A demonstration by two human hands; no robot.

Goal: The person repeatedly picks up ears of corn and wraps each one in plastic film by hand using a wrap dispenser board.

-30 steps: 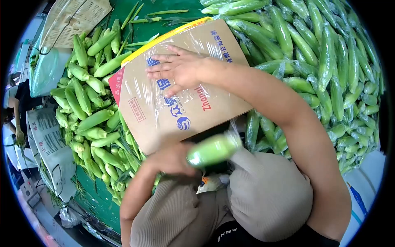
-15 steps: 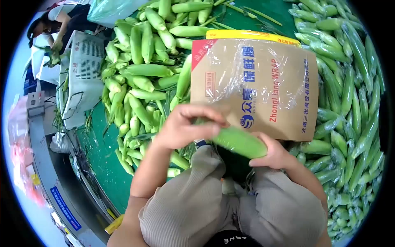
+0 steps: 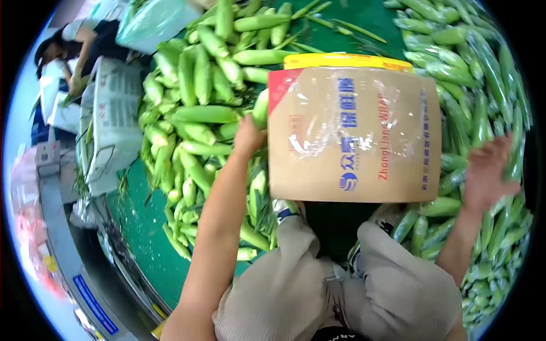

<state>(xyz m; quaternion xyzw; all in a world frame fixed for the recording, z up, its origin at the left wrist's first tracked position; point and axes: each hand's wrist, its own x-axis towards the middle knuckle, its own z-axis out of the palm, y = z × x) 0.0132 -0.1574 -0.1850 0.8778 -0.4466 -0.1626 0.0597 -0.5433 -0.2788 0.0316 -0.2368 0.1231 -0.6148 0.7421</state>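
At the left side of the cardboard box (image 3: 364,136), my left hand (image 3: 249,135) closes around the lower end of an unwrapped ear of corn (image 3: 261,108) in its green husk. Part of its fingers is hidden beside the box. Over the pile of film-wrapped corn (image 3: 443,71) on the right, my right hand (image 3: 488,176) is open, fingers spread and blurred by motion. No ear shows in it. Clear plastic film lies across the top of the box, which bears blue and red print.
A heap of unwrapped corn (image 3: 205,116) spreads over the green floor (image 3: 139,213) on the left. Behind it stand a white plastic crate (image 3: 116,108) and a bent-over person (image 3: 94,40). A yellow-edged box (image 3: 347,61) sits behind the cardboard one.
The ear held between both hands has left them. My right hand has swung right over the wrapped pile and opened. My left hand has moved up to another ear beside the box.
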